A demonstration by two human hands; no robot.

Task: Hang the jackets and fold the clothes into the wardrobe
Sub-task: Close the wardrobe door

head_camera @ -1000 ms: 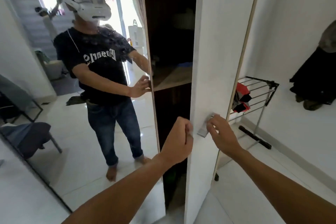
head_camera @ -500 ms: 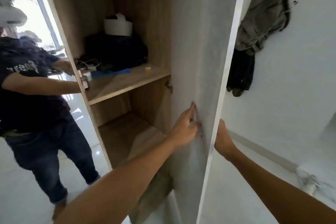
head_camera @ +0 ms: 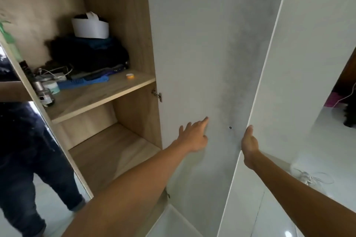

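The wardrobe (head_camera: 133,25) stands open in front of me, with wooden walls and two shelves. Its white door (head_camera: 208,44) is swung wide to the right. My left hand (head_camera: 193,136) presses flat against the door's inner face with straight fingers. My right hand (head_camera: 249,143) holds the door's outer edge, thumb on the inside and the fingers hidden behind it. The upper shelf (head_camera: 107,92) carries a pile of dark clothes (head_camera: 90,54) with a white hat (head_camera: 90,27) on top. The lower shelf (head_camera: 107,152) is bare. No jacket is in view.
A blue comb (head_camera: 82,82), jars (head_camera: 45,94), cables and a small orange lid (head_camera: 130,76) lie on the upper shelf. The mirrored left door (head_camera: 17,140) reflects a person in jeans. White cable (head_camera: 312,177) lies on the tiled floor at the right.
The door has swung further open, from almost closed to wide. My left hand went from gripping its edge to flat on the inner face. The view has turned into the wardrobe.
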